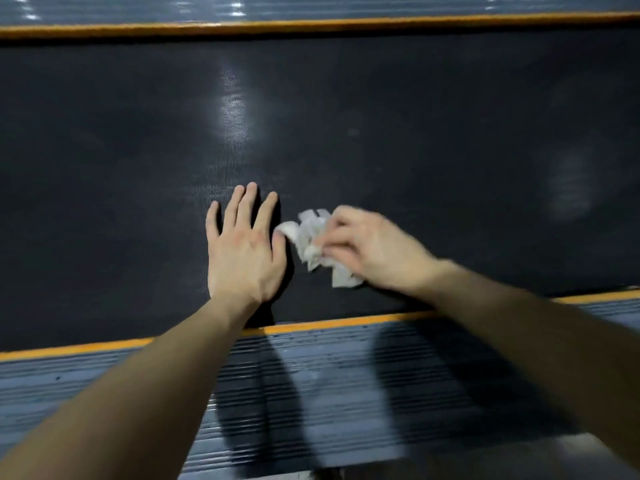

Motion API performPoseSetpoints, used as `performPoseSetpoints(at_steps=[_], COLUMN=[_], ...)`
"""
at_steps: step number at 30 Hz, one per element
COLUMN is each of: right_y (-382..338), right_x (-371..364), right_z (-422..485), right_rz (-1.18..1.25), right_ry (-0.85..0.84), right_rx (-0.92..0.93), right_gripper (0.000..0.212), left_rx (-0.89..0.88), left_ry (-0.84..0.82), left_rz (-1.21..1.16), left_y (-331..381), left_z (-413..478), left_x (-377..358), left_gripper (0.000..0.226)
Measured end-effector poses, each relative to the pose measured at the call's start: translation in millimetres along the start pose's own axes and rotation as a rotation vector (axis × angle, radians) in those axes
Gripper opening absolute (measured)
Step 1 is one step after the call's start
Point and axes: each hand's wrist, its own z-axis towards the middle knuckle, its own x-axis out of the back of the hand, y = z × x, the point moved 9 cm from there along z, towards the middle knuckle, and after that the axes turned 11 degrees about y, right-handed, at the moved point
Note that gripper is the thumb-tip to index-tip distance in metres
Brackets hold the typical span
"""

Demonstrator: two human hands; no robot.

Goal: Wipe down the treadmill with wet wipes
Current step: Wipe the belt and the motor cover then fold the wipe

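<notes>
Left hand (244,247): flat on the belt (346,116), palm down, fingers straight and slightly spread, just left of the wipe (306,237).
Right hand (374,251): fingers curled round the wipe, holding it against the belt; motion blur hides the exact finger placing.
Wipe: white and crumpled, on the belt close to its near edge, between the two hands. Judged light, limp and damp, so it is best bunched in the fingers and pressed from above; a loose corner would probably drag and fold.
Belt: dark, finely textured, with dull glints. Judged grippy rather than slick, and it may creep under a push, which the flat left hand could brace.
Stripes: the orange near stripe (69,351) and far stripe (311,26) mark the belt's two long edges.
Rails: the ribbed grey near rail (104,386) and far rail (311,8) lie outside the stripes.
Room: open belt ahead, left and right of the hands, and least toward the near stripe.
</notes>
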Motion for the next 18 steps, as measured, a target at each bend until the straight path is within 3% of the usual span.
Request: performPoseSetpoints(at_steps=[2, 4, 5, 7, 10, 13, 18], right_y=[72, 137, 144, 127, 98, 86, 20], right_x=[49, 100, 107, 89, 53, 56, 25], right_z=[23, 26, 27, 37, 33, 26, 41], right_rz=[-0.195, -0.363, -0.404, -0.393, -0.164, 0.041, 0.180], right_ry=[0.135, 0.325, 0.379, 0.353, 0.243, 0.343, 0.186], right_rx=[-0.176, -0.512, -0.569, -0.511, -0.433, -0.500, -0.278], right_gripper=[0.036, 0.028, 0.021, 0.019, 0.031, 0.040, 0.049], left_rx=[0.008, 0.017, 0.017, 0.020, 0.033, 0.034, 0.037], left_ry=[-0.002, 0.000, 0.000, -0.002, 0.005, 0.002, -0.005], left_rz=[-0.007, -0.001, 0.003, 0.007, 0.000, -0.011, -0.018], left_y=[1, 0, 0, -2, -1, 2, 2], left_z=[-2, -1, -1, 1, -2, 1, 1], left_x=[2, 3, 3, 1, 3, 3, 4], left_gripper=[0.058, 0.058, 0.058, 0.058, 0.058, 0.058, 0.058])
